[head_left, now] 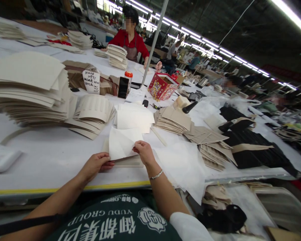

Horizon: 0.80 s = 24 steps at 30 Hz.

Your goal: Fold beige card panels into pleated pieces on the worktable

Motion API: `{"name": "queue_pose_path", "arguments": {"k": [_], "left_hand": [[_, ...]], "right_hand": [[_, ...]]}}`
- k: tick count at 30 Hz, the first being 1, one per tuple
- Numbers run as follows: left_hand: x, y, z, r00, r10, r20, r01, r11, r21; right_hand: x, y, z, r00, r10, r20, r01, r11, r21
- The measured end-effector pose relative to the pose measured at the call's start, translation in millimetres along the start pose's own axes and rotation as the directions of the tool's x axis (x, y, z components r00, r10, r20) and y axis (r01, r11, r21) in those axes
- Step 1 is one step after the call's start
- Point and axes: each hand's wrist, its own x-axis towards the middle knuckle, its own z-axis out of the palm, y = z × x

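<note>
A white sheet (pixel 122 142) is held up in front of me, its near edge lifted and one corner folded over. My left hand (pixel 100 163) pinches its lower left corner between thumb and fingers. At the right side my right hand (pixel 141 149) grips the sheet's edge. Beneath it lies a cream panel (pixel 129 162), mostly covered. Just behind stands a stack of white sheets (pixel 134 115). To the left of that is a pile of cream panels with raised strips (pixel 94 108), and to the right a stack of beige pieces (pixel 172 118).
A tall stack of cream panels (pixel 27 77) rises at the left. A phone (pixel 123 87), a red box (pixel 162 87) and a metal pole (pixel 157 36) stand farther back. Black pieces (pixel 253 147) lie at the right. Across the table a person in red (pixel 130 40) works. The table edge has yellow tape (pixel 115 185).
</note>
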Motion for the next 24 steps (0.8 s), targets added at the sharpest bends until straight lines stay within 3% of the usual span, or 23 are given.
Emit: {"name": "queue_pose_path", "arguments": {"k": [2, 4, 6, 7, 11, 14, 16, 18, 19, 21, 24], "left_hand": [[-6.2, 8.3, -4.7, 1.000, 0.004, 0.015, -0.003, 0.998, -0.068], [-9.4, 16.5, -9.1, 1.000, 0.022, -0.004, -0.023, 0.991, -0.129], [-8.5, 22.8, -11.4, 0.999, 0.036, -0.027, -0.040, 0.983, -0.180], [-6.8, 25.0, -11.3, 0.999, 0.036, -0.029, -0.041, 0.979, -0.201], [1.6, 27.3, -4.7, 1.000, -0.001, -0.016, -0.003, 0.965, -0.263], [4.9, 25.9, -0.1, 1.000, 0.005, -0.020, -0.009, 0.970, -0.243], [4.4, 24.9, 0.6, 0.997, 0.075, -0.019, -0.077, 0.986, -0.147], [1.5, 24.7, 0.5, 0.970, 0.244, -0.020, -0.243, 0.969, 0.048], [-0.7, 25.2, 0.8, 0.938, 0.346, -0.017, -0.337, 0.924, 0.178], [-5.7, 27.9, 3.2, 0.852, 0.523, 0.007, -0.477, 0.770, 0.424], [-11.7, 38.2, 13.5, 0.714, 0.693, 0.099, -0.597, 0.529, 0.602]], "right_hand": [[6.4, -8.2, -38.3, 0.974, -0.121, -0.193, 0.088, 0.981, -0.172], [7.2, -17.2, -87.7, 0.885, -0.288, -0.365, 0.087, 0.874, -0.479], [0.1, -24.1, -141.7, 0.786, -0.405, -0.467, -0.068, 0.695, -0.716], [-6.1, -25.6, -168.0, 0.760, -0.420, -0.496, -0.168, 0.611, -0.774], [-37.3, -15.7, -250.8, 0.755, -0.312, -0.577, -0.479, 0.339, -0.810], [-54.0, -0.9, -280.4, 0.788, -0.226, -0.572, -0.544, 0.178, -0.820], [-59.3, 4.6, -281.7, 0.786, -0.209, -0.581, -0.564, 0.141, -0.814], [-61.0, 5.0, -266.5, 0.790, -0.294, -0.538, -0.514, 0.159, -0.843], [-61.0, 3.9, -252.7, 0.807, -0.364, -0.464, -0.428, 0.181, -0.886], [-59.3, 1.5, -215.3, 0.846, -0.481, -0.230, -0.137, 0.222, -0.965], [-52.0, 2.7, -150.1, 0.862, -0.492, 0.121, 0.288, 0.279, -0.916]]}}
